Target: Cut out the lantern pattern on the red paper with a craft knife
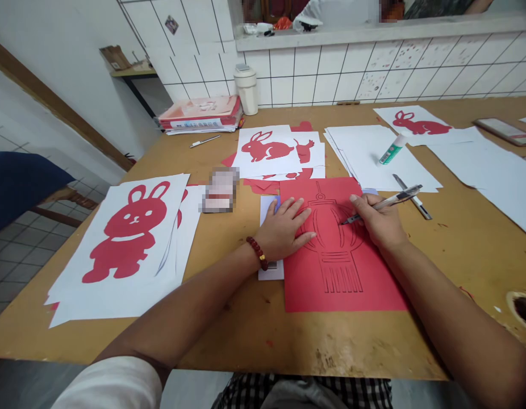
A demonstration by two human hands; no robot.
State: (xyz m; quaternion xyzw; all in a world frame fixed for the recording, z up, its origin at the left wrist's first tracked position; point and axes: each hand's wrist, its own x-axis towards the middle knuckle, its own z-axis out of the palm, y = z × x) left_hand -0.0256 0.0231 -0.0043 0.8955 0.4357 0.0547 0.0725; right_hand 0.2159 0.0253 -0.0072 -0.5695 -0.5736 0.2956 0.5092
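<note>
Table [237, 335]: brown top, worn and stained, bearing all items below.

Forearms, two: left entering from the lower left, right from the lower right, both angled inward to the red sheet.

Sheets with upright rabbit [135, 227]: white, overlapping, red figure on top; at the table's left side.

Red sheet [301, 289]: flat before the person, bearing a lantern outline [337, 255] with ribs and a fringe; partly over a white card [269, 274].

Blank sheets [365, 147]: white, fanned, beyond the red sheet and to its right.

Sheet with crouching rabbit [267, 153]: white, red figure, lying on other cut-paper pieces beyond the red sheet.

Stack of packets [201, 113]: red and white, at the far side near the tiled wall.

Left hand [284, 230]: palm down, open, fingers spread and pointing away, their tips pressed on the left part of the red sheet; thumb reaching across the outline.

Right hand [380, 218]: closed around a pen in a writing grip, thumb and fingers bent near the point, at the sheet's right side.

Cup [246, 91]: white, lidded, upright beside the packets.

Pen [393, 200]: in the right hand, slanted, point down at the lantern's ribs, back end aimed right and away.

Craft knife [422, 209]: flat, just right of the pen.

Glue stick [393, 150]: green and white, on the blank sheets.

Bracelet [257, 253]: dark red beads, one gold-coloured, on the left wrist.
</note>
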